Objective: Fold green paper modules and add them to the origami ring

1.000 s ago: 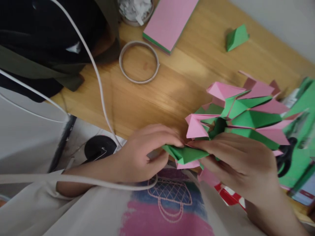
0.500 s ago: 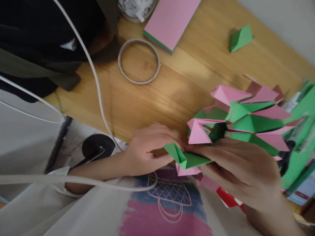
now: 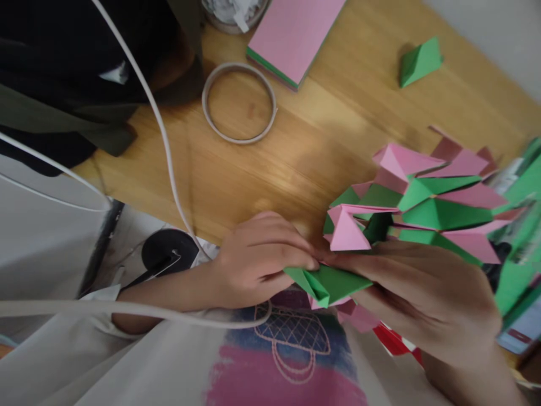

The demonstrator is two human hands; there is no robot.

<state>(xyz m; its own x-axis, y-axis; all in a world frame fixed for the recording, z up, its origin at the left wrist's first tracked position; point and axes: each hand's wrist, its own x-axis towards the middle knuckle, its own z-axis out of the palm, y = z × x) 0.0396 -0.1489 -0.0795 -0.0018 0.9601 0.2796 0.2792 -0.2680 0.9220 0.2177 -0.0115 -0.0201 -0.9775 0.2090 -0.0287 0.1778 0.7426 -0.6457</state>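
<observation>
A folded paper model of green and pink origami pieces lies at the right, partly behind my right hand. My left hand pinches the left side of a green folded paper piece, thumb and fingers close together on it. On the other side, my right hand has its fingers closed around the same green piece, against the lower part of the model. Pink paper shows just beneath the green piece. The fingertips of both hands almost meet, and what lies between them is partly hidden.
On the wooden table lie a roll of tape, a pink and green paper stack and a loose green folded piece. A bowl of white scraps is at the top. White cables cross the left.
The green piece has tipped and moved slightly down and right. My left thumb now presses over its top edge. My right hand and the model have shifted a little right.
</observation>
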